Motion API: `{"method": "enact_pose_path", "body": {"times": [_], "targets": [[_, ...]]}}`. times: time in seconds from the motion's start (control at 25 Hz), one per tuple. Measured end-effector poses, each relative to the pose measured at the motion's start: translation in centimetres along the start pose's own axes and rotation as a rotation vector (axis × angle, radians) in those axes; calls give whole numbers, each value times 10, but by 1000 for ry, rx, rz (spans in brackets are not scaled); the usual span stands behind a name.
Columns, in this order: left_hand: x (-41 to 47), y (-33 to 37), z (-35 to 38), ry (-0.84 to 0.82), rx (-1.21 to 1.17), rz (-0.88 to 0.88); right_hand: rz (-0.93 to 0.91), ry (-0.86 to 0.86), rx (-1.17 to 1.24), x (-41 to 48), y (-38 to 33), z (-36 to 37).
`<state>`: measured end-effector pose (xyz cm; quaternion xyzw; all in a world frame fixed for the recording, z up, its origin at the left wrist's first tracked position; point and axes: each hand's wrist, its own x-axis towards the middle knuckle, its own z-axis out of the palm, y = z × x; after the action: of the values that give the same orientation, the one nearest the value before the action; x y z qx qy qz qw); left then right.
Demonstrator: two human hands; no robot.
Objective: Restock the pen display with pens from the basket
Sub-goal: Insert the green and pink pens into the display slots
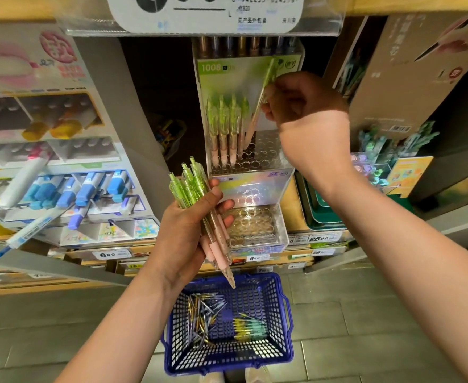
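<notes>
Right hand (302, 106) pinches one green pen (257, 111), tip angled down at an open hole in the pen display (266, 150), just right of the seated pens (223, 128), probably to fill the row in order. Left hand (188, 233), lower and nearer, grips a spare bundle (199, 200) tips-down, kept close for quick feeding. The basket (227, 364) sits on the floor beneath both hands.
</notes>
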<state>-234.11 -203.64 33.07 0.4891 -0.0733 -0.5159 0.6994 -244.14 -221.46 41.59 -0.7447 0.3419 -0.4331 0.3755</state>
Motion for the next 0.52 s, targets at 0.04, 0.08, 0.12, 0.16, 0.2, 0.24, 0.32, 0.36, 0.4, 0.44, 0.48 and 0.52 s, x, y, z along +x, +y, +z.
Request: {"method": "enact_pose_path", "body": {"times": [0.04,0.08,0.12,0.16,0.2,0.24,0.32,0.36,0.4,0.44,0.48,0.52], "targets": [[-1,0,0,-3,-4,4,-22,-11,-21,0,1,4],[-1,1,0,-5,-5,10,-39,-18,-31,0,2,7],[-2,2,-1,-5,0,14,-55,-20,-37,1,3,9],[-3,3,0,-3,11,14,-73,-17,-48,2,4,10],[-4,3,0,5,31,10,-96,-11,-65,4,6,10],[-5,3,0,18,55,7,-120,-5,-82,5,7,10],[-5,3,1,42,75,10,-143,-9,-111,6,10,11],[-5,4,1,41,66,13,-149,-22,-140,5,12,13],[-6,4,2,33,55,13,-156,-35,-183,4,13,15],[-7,4,2,23,50,11,-162,-49,-231,2,16,16],[-7,5,3,12,52,9,-168,-65,-280,0,18,17],[-8,5,3,2,56,9,-175,-81,-333,-1,21,18]]}}
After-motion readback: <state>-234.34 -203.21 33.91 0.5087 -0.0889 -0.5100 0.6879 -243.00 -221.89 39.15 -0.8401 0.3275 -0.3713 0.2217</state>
